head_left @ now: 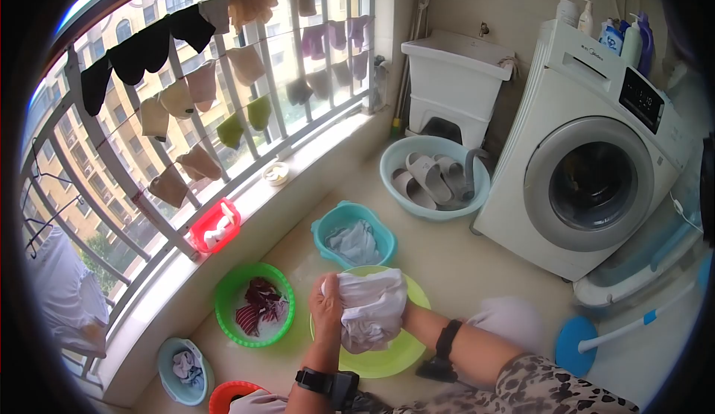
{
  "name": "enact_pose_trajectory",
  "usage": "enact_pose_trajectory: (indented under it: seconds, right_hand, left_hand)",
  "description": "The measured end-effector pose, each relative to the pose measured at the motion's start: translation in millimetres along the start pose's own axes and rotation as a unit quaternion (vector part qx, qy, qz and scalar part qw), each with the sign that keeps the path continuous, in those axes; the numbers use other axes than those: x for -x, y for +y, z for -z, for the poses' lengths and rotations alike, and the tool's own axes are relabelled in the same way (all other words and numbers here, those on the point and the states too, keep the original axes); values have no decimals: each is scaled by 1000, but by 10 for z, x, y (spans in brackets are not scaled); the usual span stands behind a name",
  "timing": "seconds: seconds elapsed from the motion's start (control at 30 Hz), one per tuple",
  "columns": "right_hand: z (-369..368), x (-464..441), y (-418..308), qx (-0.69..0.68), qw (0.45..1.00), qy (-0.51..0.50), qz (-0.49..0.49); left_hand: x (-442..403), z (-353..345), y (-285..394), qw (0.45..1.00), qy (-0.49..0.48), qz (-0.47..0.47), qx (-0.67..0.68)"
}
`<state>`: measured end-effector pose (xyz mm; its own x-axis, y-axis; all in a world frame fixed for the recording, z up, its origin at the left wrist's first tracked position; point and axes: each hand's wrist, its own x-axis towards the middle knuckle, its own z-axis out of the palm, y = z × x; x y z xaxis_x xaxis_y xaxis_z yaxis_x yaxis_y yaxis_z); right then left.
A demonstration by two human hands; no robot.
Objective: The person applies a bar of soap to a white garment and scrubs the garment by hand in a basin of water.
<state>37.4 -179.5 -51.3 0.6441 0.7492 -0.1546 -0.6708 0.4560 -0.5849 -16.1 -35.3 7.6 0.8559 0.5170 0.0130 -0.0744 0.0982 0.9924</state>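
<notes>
A wet-looking white garment [372,298] is bunched and stretched between my two hands, above a yellow-green basin [406,351]. My left hand [325,302] is closed on its left edge, thumb upward. At the garment's right side is my right hand [410,315], mostly covered by the cloth; its fingers are hidden, but the fabric is held up there. Just beyond stands a turquoise basin [320,239] with pale blue cloth [354,242] in it. To the left, a green basin [222,302] contains dark red striped cloth [259,310] in sudsy water.
A light blue tub [387,183] with grey slippers [428,175] stands near the washing machine [514,190] and white sink [454,78]. Small laundry hangs on the window railing [279,64]. A red basket [231,242] sits on the ledge. A small basin [164,377] and orange-red basin [220,395] are lower left.
</notes>
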Motion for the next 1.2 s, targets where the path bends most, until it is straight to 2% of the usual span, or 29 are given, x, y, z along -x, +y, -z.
enact_pose_trajectory:
  seconds: [0.03, 0.1, 0.13, 0.17, 0.2, 0.23, 0.27, 0.3, 0.33, 0.43, 0.47, 0.57, 0.6, 0.63, 0.67, 0.7, 0.73, 0.77, 0.8, 0.83, 0.87, 0.9, 0.93, 0.97, 1.0, 1.1, 1.13, 1.17, 1.2]
  right_hand:
    - [47, -39, -34, -47, 998, -43, 3]
    - [99, -118, 64, -86, 996, -1, 27]
    - [103, -149, 251, -78, 993, 80, 48]
    - [-34, -100, 385, 40, 986, 138, 89]
    - [-267, 4, 455, 266, 936, 171, 154]
    - [-405, 97, 543, 458, 840, 200, 212]
    - [-485, 151, 640, 571, 747, 222, 260]
    - [-505, 146, 700, 569, 727, 241, 298]
    - [-536, 130, 649, 558, 735, 250, 294]
    - [-558, 14, 295, 486, 804, 286, 187]
    - [-588, -32, 190, 319, 879, 316, 159]
    - [-375, -70, -67, 429, 866, 229, 115]
    - [-390, -61, 24, 485, 831, 198, 185]
    - [-452, -35, 131, 556, 765, 160, 282]
    - [-446, -64, 305, 599, 702, 142, 358]
    - [-376, -138, 517, 618, 649, 149, 419]
    - [-438, -110, 561, 626, 633, 178, 419]
    - [-549, -52, 486, 572, 709, 210, 355]
    - [-648, 1, 391, 509, 776, 239, 286]
    - [-619, 8, 335, 442, 827, 261, 229]
    - [-590, 16, 280, 367, 867, 289, 174]
    - [-409, -72, 234, 293, 895, 308, 134]
    - [-294, -86, 238, 337, 879, 301, 154]
    - [-184, -99, 238, 380, 859, 295, 175]
    - [-109, -64, 305, 530, 768, 255, 253]
    - [-447, 29, 254, 497, 778, 253, 289]
    - [-641, 54, 244, 337, 876, 273, 209]
    - [-745, 37, 236, 169, 937, 280, 121]
    - [-632, -21, 381, 191, 927, 285, 153]
  left_hand:
    - [34, 59, -196, 999, 16, 25, -36]
    - [233, -125, -157, 998, 10, 38, -58]
    - [309, -254, -96, 993, 0, 98, -58]
    - [359, -346, -56, 985, -12, 159, -58]
    - [400, -356, -145, 992, 2, 126, 22]
    - [384, -288, -171, 991, -8, 128, 37]
    - [362, -169, -185, 990, -18, 132, 52]
    - [322, -122, -210, 988, -31, 132, 68]
    - [307, -163, -245, 978, -13, 142, 153]
    - [392, -306, -228, 988, 27, 122, 92]
    - [397, -345, -325, 983, 12, 134, 127]
    - [557, -461, -439, 997, 13, 58, 53]
    - [475, -439, -615, 990, 45, 99, 94]
    - [467, -340, -510, 990, 33, 99, 90]
    - [349, -265, -695, 990, 31, 44, 127]
    - [264, -218, -977, 999, 18, -25, 27]
    - [178, -172, -1254, 992, 21, -97, -80]
    - [127, -202, -1127, 969, 38, -166, -177]
    - [232, -102, -982, 921, -3, -215, -326]
    - [325, -109, -564, 846, -43, -261, -464]
    - [384, -212, -433, 894, -39, -114, -431]
    - [438, -313, -285, 961, -13, -48, -272]
    - [501, -396, -147, 994, 14, 23, -106]
    - [534, -426, -83, 993, 40, 93, 63]
    - [521, -402, -168, 996, 18, 76, 52]
    - [382, -268, -218, 991, 7, 101, 82]
    - [381, -285, -120, 997, 12, 68, 33]
    - [382, -300, -26, 999, 19, 36, -16]
    - [332, -237, -172, 999, -3, 50, 11]
